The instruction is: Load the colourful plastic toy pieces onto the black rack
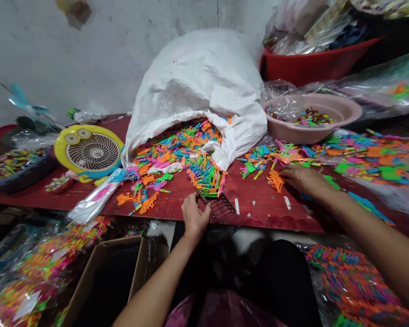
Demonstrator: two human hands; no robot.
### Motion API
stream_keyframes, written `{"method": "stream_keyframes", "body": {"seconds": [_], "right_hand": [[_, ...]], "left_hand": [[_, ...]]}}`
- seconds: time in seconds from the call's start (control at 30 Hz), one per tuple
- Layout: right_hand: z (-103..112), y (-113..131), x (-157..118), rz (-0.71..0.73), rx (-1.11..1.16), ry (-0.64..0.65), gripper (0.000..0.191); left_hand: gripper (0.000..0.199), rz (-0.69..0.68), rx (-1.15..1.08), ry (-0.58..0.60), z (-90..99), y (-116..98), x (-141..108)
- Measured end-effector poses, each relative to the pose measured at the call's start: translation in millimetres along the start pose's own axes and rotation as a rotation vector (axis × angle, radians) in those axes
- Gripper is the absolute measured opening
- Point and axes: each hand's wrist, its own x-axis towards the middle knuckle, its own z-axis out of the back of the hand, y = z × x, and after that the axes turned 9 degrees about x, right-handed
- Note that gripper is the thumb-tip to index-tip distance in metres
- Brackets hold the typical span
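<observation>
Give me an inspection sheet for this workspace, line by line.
Surface: red table, white scraps on it.
Job's things: plastic pieces spilling from white sack; some piled at black rack.
Clutter: yellow fan, pink basin, red basin behind it.
Grip: left hand at rack edge, right hand at an orange piece; hold unclear.
Cables: what looks like a white cord behind the fan.
Surroundings: grey wall, open cardboard box below.
</observation>
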Motion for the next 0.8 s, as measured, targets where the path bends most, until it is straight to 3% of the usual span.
{"method": "stream_keyframes", "body": {"seconds": [0.07,0.13,0.23,0.3,0.4,0.53,0.67,0.8], "right_hand": [[-1.8,2.7,1.5,0.058,0.052,0.122,0.017],[-3.5,15.3,-0.6,0.017,0.205,0.067,0.018],[-8.4,54.7,-11.4,-0.175,0.706,-0.061,0.021],[-14.4,87.3,-21.7,-0.343,1.012,-0.013,0.032],[-28.1,126.3,-34.8,-0.375,1.217,0.122,0.040],[-48.4,145.4,-40.0,-0.253,1.151,0.242,0.033],[-60.4,146.0,-39.0,-0.012,0.821,0.181,0.028],[-66.3,144.5,-43.2,0.039,0.667,0.135,0.019]], "left_hand": [[0.037,-0.013,-0.019,0.016,1.0,1.0,2.9],[0.035,-0.021,-0.033,0.039,2.0,2.7,5.4],[0.033,-0.032,-0.051,0.067,3.0,6.4,9.5],[0.033,-0.044,-0.056,0.080,2.9,8.7,12.7],[0.032,-0.052,-0.068,0.109,1.7,10.9,17.7],[0.030,-0.054,-0.085,0.145,1.1,12.5,22.9],[0.034,-0.083,-0.086,0.169,3.3,15.6,25.2],[0.034,-0.110,-0.090,0.196,6.8,19.5,25.5]]}}
